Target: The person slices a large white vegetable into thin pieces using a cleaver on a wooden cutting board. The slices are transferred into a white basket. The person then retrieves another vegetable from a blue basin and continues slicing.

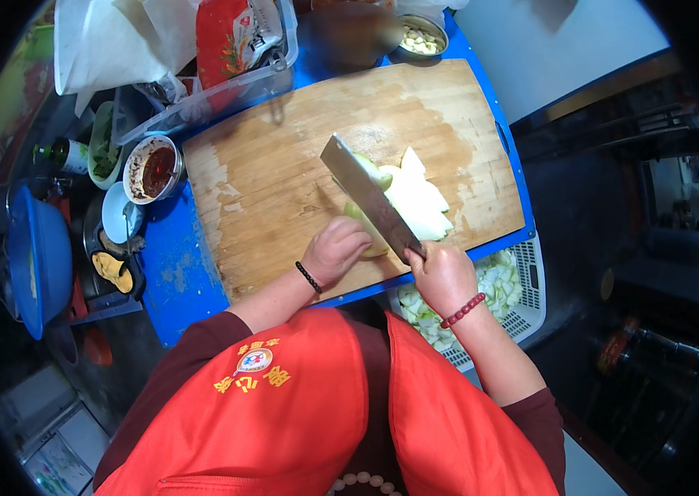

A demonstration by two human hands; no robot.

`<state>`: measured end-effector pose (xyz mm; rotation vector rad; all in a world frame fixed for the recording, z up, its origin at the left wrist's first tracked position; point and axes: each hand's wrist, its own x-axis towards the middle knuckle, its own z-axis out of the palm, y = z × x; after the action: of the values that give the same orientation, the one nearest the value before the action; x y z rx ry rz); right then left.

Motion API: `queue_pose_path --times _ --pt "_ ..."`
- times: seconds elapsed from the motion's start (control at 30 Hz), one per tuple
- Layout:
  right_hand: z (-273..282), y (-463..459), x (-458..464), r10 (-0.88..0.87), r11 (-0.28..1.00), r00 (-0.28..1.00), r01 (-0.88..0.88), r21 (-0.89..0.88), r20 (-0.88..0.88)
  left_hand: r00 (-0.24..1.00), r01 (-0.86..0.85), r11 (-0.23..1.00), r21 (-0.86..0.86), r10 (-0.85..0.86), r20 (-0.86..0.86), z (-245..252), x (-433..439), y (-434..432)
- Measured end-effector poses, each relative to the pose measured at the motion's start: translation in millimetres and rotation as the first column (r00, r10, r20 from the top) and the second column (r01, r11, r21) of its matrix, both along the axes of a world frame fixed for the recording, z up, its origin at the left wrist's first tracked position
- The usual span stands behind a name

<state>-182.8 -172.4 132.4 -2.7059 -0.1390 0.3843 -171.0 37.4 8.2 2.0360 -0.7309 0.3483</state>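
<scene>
My right hand [442,276] is closed on the handle of a cleaver [371,195], whose broad blade slants up and left over a wooden cutting board [268,186]. Beside the blade, my left hand [338,248] rests its curled fingers on a pale green piece of gourd or melon [377,242], partly hidden by the blade and fingers. Another green-skinned piece [379,175] shows at the blade's far side. Right of the cleaver, several pale cut slices [417,201] lie overlapping on the board.
Below the board's near right edge is a white plastic basket [535,297] of cut pale green pieces. A metal bowl [442,46] of chopped pale bits stands at the far edge. Left are a bowl of red sauce [157,170], a light blue bowl [115,214] and a clear plastic bin [200,108] with packages.
</scene>
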Motion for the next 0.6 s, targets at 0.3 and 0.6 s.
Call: queue_pose_path --times 0.3,0.6 --pt "-16.1 10.4 -2.5 0.025 0.997 0.995 -0.033 -0.075 -0.099 1.0 -0.022 1.0 -0.008 0.022 0.003 -5.5 -2.6 -2.6" --pt "-51.9 19.5 23.2 0.023 0.999 0.994 -0.026 -0.026 -0.102 0.999 0.025 0.999 -0.029 -0.026 -0.045 -5.2 -3.1 3.9"
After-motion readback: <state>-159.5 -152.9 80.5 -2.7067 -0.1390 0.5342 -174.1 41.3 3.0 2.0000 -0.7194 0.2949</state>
